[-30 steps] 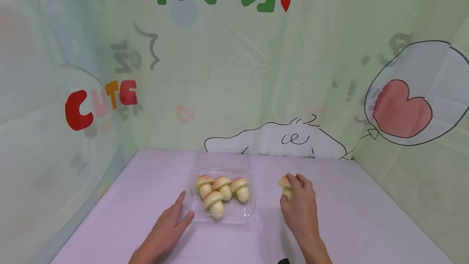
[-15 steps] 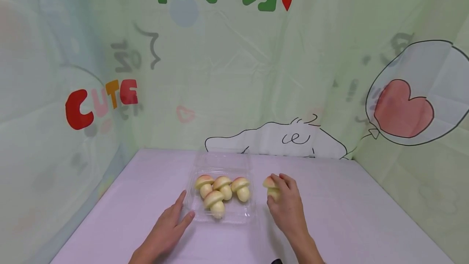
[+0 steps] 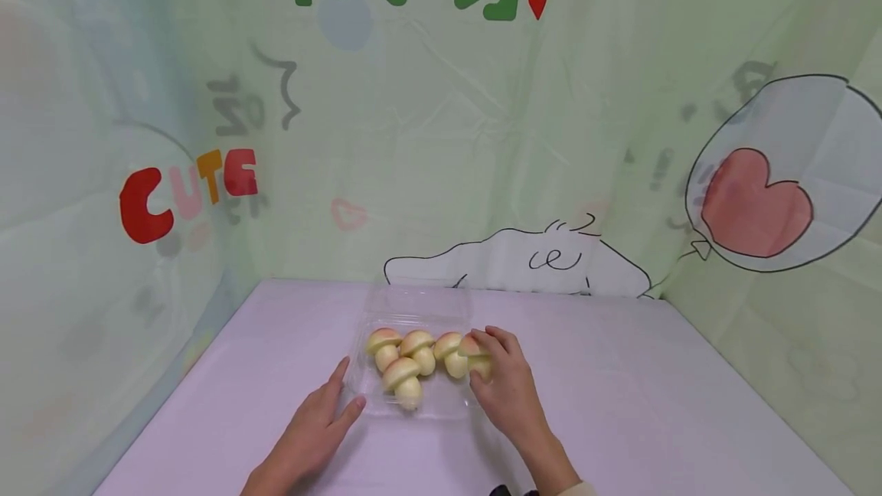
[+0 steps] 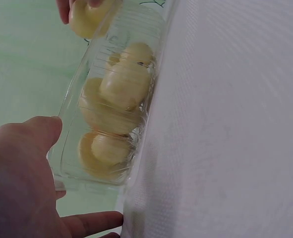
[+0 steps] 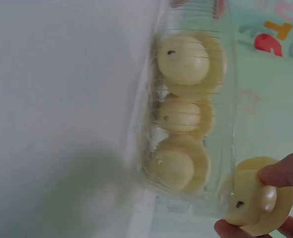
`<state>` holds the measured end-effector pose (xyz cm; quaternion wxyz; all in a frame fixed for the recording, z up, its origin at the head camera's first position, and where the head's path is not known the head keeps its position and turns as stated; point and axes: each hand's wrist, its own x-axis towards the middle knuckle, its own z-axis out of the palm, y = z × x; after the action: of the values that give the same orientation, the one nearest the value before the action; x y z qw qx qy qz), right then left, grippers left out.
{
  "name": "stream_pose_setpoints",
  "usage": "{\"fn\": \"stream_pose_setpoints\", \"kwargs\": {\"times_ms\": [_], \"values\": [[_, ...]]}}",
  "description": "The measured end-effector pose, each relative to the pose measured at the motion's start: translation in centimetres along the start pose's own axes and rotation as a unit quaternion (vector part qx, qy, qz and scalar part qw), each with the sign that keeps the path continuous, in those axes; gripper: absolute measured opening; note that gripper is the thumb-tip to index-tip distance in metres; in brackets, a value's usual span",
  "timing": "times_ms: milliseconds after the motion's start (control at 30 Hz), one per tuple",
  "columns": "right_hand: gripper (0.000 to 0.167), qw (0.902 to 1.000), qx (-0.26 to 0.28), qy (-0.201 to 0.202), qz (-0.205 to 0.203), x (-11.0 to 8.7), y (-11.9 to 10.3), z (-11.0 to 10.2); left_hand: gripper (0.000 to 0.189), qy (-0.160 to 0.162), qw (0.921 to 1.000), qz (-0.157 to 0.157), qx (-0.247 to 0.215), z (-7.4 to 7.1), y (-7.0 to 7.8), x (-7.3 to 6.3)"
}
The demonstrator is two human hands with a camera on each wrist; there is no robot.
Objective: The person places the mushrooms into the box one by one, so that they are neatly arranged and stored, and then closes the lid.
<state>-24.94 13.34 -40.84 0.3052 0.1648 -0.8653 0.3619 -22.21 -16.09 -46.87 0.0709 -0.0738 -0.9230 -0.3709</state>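
Observation:
A clear plastic clamshell container point(image 3: 441, 406) stands on the table with its lid laid back. Several toy mushrooms point(image 3: 408, 393), pale yellow with pink-tinged caps, lie inside. My left hand point(image 3: 313, 423) rests against the container's left side, fingers extended, thumb near the front corner; the left wrist view has the thumb point(image 4: 49, 130) at the rim. My right hand point(image 3: 506, 389) pinches another mushroom point(image 3: 475, 358) between thumb and fingers at the container's right edge. In the right wrist view this held mushroom point(image 5: 248, 203) is just beyond the rim, a small dark mark on its stem.
The table point(image 3: 661, 404) has a pale lilac cover. Printed curtains point(image 3: 441, 136) enclose it at the back and both sides. The container's raised lid point(image 3: 416, 301) lies toward the back curtain. A small black object point(image 3: 501, 490) shows at the bottom edge, near the right forearm.
My right hand has moved left with the mushroom, from the open table to the container's right edge. My left hand and the container stay where they were.

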Motion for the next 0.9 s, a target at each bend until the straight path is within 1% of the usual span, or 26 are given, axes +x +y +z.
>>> {"fn": "stream_pose_setpoints", "kwargs": {"times_ms": [233, 367, 467, 533, 700, 900], "values": [[0.057, 0.9986, 0.003, -0.044, -0.029, 0.0, -0.4, 0.9, 0.077, -0.003, 1.0, -0.001, -0.001, -0.1, 0.1, -0.1], [0.055, 0.9957, 0.014, -0.072, -0.057, 0.2, -0.7, 1.3, 0.077, -0.005, 1.0, -0.002, -0.001, -0.1, 0.1, -0.1], [0.054, 0.993, 0.013, -0.095, -0.07, 0.6, -1.0, 1.5, 0.077, -0.005, 1.0, -0.003, -0.001, -0.2, 0.0, -0.1], [0.054, 0.9917, 0.007, -0.112, -0.064, 0.8, -1.1, 1.7, 0.077, -0.005, 1.0, -0.003, 0.001, -0.2, 0.0, 0.0], [0.054, 0.9867, 0.013, -0.159, -0.033, 1.1, -1.1, 2.3, 0.077, -0.007, 1.0, -0.002, 0.002, -0.3, 0.0, -0.1], [0.05, 0.9827, -0.001, -0.18, -0.043, 1.2, -0.9, 2.9, 0.077, -0.004, 1.0, 0.004, 0.003, -0.3, 0.1, -0.2]]}}
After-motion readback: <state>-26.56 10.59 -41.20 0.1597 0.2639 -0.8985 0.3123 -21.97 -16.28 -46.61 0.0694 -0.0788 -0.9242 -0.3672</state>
